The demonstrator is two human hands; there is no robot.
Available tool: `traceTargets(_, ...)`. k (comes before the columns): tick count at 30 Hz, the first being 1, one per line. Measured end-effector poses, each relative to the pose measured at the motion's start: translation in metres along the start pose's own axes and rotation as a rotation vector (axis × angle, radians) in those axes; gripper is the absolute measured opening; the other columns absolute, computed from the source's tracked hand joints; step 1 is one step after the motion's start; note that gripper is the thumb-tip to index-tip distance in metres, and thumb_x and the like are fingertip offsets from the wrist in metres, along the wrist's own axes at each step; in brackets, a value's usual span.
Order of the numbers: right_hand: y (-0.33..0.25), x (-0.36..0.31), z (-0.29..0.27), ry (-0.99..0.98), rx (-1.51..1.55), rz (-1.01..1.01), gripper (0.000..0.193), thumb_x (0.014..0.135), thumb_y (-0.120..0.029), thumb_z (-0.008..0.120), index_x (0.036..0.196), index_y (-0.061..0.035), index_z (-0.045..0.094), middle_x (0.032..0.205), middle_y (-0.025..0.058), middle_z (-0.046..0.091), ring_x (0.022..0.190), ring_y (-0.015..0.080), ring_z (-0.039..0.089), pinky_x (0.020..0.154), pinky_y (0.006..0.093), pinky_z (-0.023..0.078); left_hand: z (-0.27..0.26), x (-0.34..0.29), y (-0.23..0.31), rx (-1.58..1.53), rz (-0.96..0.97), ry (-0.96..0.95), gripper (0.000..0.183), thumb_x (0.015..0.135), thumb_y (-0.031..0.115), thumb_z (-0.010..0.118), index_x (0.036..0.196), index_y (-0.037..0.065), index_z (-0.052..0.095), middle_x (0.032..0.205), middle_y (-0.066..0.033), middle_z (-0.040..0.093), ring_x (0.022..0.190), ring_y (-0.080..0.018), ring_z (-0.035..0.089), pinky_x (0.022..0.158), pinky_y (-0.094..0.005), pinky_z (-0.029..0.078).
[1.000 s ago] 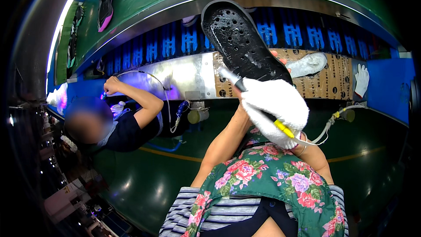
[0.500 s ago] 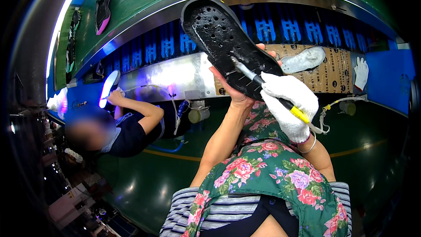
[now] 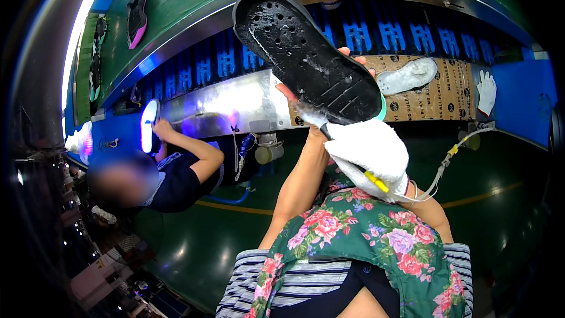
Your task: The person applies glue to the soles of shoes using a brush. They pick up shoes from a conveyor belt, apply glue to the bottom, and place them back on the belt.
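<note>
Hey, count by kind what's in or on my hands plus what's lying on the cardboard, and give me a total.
Foot-shaped pieces: 2 (black sole in the left hand; pale grey piece on the cardboard)
Brush: 1 (in the right hand)
White glove: 1 (worn on the right hand)
Total: 4

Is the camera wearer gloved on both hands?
No: the right hand wears a white glove, but the left hand supporting the black sole is bare.

1 white glove (image 3: 376,148), striped sleeves (image 3: 240,277) and floral apron (image 3: 322,225) show.
</note>
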State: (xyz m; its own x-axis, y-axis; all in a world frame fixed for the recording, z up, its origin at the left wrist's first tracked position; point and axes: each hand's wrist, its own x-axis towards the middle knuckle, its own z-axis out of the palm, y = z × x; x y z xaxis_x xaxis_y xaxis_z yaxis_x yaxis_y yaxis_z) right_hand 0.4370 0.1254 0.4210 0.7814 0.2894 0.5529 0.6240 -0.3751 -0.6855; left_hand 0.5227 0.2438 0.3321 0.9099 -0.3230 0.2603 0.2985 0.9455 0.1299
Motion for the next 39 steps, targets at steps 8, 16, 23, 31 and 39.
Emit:
traceTargets(8,0.009,-0.007,-0.02,-0.018,-0.155,0.022,0.036,0.076,-0.003,0.081,0.111,-0.0106,0.077,0.114,0.01,0.075,0.099,0.0262,0.072,0.083,0.0374,0.055,0.001,0.003,0.001,0.001,0.059,0.061,0.123,0.072,0.093,0.054,0.146,-0.004,0.042,0.138,-0.0268,0.053,0.128,-0.0468,0.052,0.107,-0.0681,0.043)
traceTargets(16,0.014,-0.007,-0.025,0.066,0.139,0.274,0.02,0.074,0.0,0.081,0.093,-0.007,0.078,0.103,0.0148,0.077,0.091,0.0274,0.074,0.079,0.0361,0.057,0.008,0.003,0.008,0.001,0.046,0.003,0.121,0.071,0.096,0.05,0.143,-0.001,0.048,0.135,-0.022,0.056,0.126,-0.0446,0.054,0.106,-0.0668,0.044)
traceTargets(23,0.013,-0.007,-0.03,-0.055,0.253,0.191,0.021,0.074,-0.001,0.082,0.093,-0.0084,0.079,0.1,0.0123,0.077,0.089,0.0265,0.074,0.077,0.0354,0.057,0.014,0.003,0.012,0.013,0.061,0.062,0.124,0.071,0.097,0.047,0.145,-0.004,0.043,0.132,-0.0223,0.058,0.122,-0.0422,0.058,0.102,-0.0665,0.048)
traceTargets(31,0.017,-0.012,-0.032,-0.139,0.179,0.089,0.025,0.077,-0.01,0.083,0.101,-0.0146,0.08,0.105,0.0048,0.078,0.09,0.0234,0.073,0.079,0.0358,0.056,0.015,0.001,0.022,0.048,-0.031,0.089,0.123,0.07,0.095,0.053,0.148,0.001,0.041,0.138,-0.0244,0.054,0.124,-0.0409,0.058,0.103,-0.0627,0.05)
traceTargets(39,0.026,-0.02,-0.033,-0.235,-0.02,-0.084,0.04,0.076,-0.008,0.08,0.114,-0.0185,0.076,0.117,0.0069,0.074,0.095,0.0238,0.072,0.081,0.0383,0.055,0.005,0.004,0.025,0.072,-0.136,0.052,0.123,0.068,0.088,0.066,0.15,0.001,0.038,0.137,-0.03,0.052,0.121,-0.046,0.058,0.095,-0.0611,0.055)
